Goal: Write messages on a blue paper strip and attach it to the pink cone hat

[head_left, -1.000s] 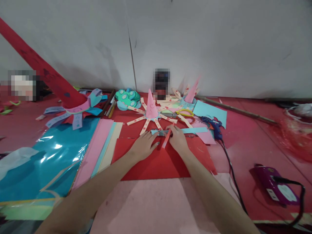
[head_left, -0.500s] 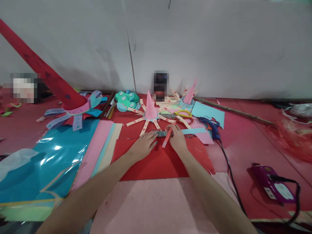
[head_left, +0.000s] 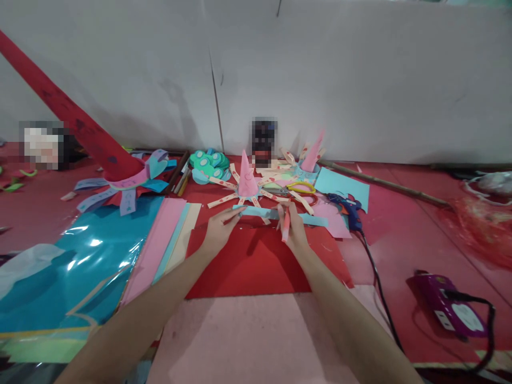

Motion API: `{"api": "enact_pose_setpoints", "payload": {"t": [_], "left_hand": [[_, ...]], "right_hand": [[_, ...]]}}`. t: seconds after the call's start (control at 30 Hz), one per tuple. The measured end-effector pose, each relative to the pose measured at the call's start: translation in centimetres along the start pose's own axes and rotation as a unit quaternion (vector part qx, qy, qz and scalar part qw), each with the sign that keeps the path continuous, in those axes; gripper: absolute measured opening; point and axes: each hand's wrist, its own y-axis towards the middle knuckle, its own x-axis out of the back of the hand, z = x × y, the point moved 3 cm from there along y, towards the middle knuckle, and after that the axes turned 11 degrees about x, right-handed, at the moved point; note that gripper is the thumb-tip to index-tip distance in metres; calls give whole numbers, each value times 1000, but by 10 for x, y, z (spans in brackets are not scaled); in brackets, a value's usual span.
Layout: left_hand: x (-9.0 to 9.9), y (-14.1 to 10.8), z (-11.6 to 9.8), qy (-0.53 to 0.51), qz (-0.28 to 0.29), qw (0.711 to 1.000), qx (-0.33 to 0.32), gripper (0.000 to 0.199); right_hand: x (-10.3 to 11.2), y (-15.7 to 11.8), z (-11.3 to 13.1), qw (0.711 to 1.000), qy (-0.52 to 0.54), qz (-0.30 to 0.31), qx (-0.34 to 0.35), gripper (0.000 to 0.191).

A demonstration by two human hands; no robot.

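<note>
A light blue paper strip (head_left: 260, 212) stretches between my hands above a red paper sheet (head_left: 248, 272). Its left end is pinched in the fingers of my left hand (head_left: 222, 228). My right hand (head_left: 295, 226) is closed round a red marker (head_left: 286, 224), and the strip passes at its fingers, its right end showing beyond them. Whether those fingers also grip the strip is hard to see. Just behind stands a pink paper cone (head_left: 248, 178) with lettered cream strips fanning out from its base.
Behind and right lie scissors (head_left: 302, 188), a blue glue gun (head_left: 350, 208) with a cord, and a second pink cone (head_left: 313, 154). A purple power adapter (head_left: 448, 304) sits at right. A tall red cone (head_left: 92, 133) and stacked coloured paper (head_left: 154, 240) are at left.
The strip has been lifted and shifted left, with more of it showing between my hands. My left hand has moved left, and the marker has turned more upright in my right hand.
</note>
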Motion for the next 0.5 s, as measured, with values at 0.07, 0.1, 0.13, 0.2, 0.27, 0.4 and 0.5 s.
{"api": "enact_pose_setpoints", "payload": {"t": [0.07, 0.1, 0.13, 0.2, 0.27, 0.4, 0.5], "left_hand": [[3, 4, 6, -54, -11, 998, 38, 33], [4, 5, 9, -71, -14, 996, 50, 34], [5, 6, 12, -83, -17, 995, 60, 35], [6, 9, 16, -93, -20, 993, 70, 37], [6, 11, 18, -106, -22, 991, 80, 38], [5, 9, 13, -124, -6, 991, 55, 51], [3, -1, 2, -29, -11, 999, -35, 40]], "right_hand": [[1, -1, -1, 1000, -25, 13, -1, 26], [1, -1, -1, 999, -28, 15, -4, 26], [2, -1, 0, 1000, -25, 14, -5, 25], [3, -1, 2, 1000, -9, 13, 0, 24], [5, -1, 4, 1000, -2, -5, 16, 22], [11, 1, 11, 994, -18, -85, 61, 19], [15, 3, 14, 989, -18, -120, 82, 15]]}}
